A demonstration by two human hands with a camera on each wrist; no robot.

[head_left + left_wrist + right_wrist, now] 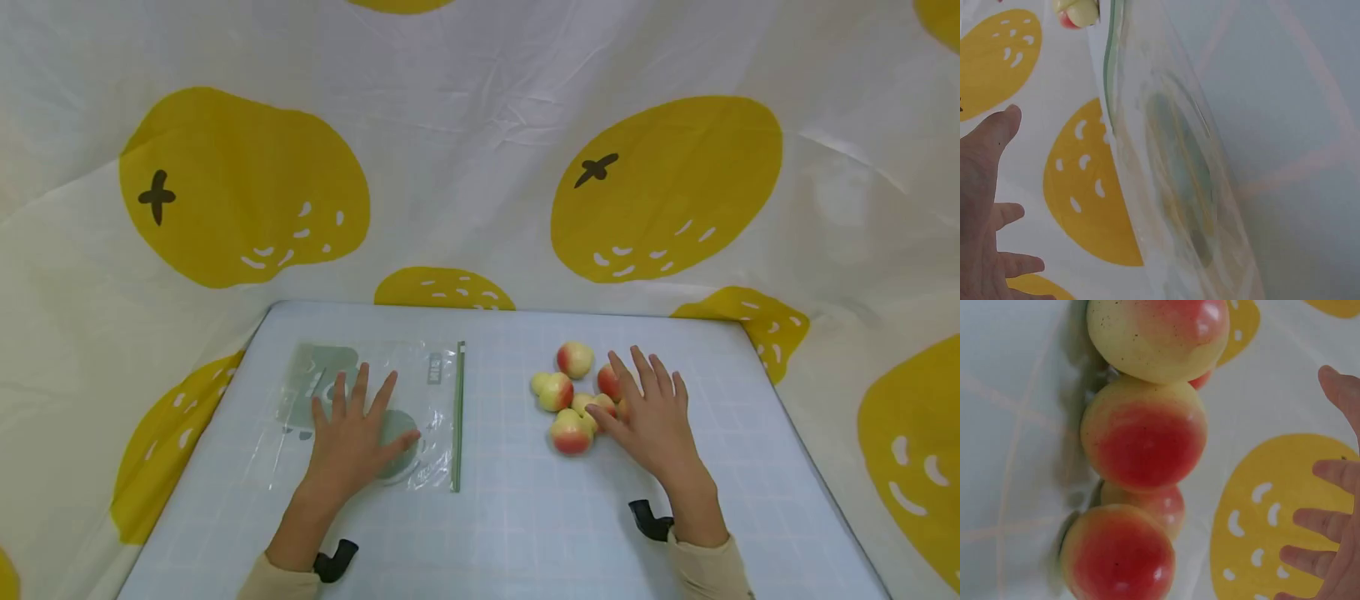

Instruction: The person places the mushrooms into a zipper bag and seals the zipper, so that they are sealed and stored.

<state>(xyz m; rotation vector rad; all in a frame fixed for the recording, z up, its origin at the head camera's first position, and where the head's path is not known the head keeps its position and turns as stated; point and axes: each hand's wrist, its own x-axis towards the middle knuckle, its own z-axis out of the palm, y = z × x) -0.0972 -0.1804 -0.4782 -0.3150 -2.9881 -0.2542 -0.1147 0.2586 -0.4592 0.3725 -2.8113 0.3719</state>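
A clear zip bag (pixel 408 367) with green printing and a green zip strip (pixel 458 417) lies flat on the left of the table. My left hand (pixel 348 454) hovers over it, fingers spread, holding nothing; in the left wrist view a gap shows between that hand (pixel 982 187) and the bag (pixel 1179 162). Right of the bag, several yellow-and-red pears (pixel 572 433) sit in a loose cluster. Above its right side my right hand (pixel 660 429) is spread out with no fruit in it, partly hiding some pears. Large pears (pixel 1144 434) fill the right wrist view, apart from the fingers (pixel 1322 522).
The table (pixel 517 533) has a pale checked cover. Behind it and along its sides hangs a white cloth (pixel 465 167) printed with big yellow fruit. A black curved piece (pixel 337 561) sits at my left wrist, another (pixel 651 521) at my right.
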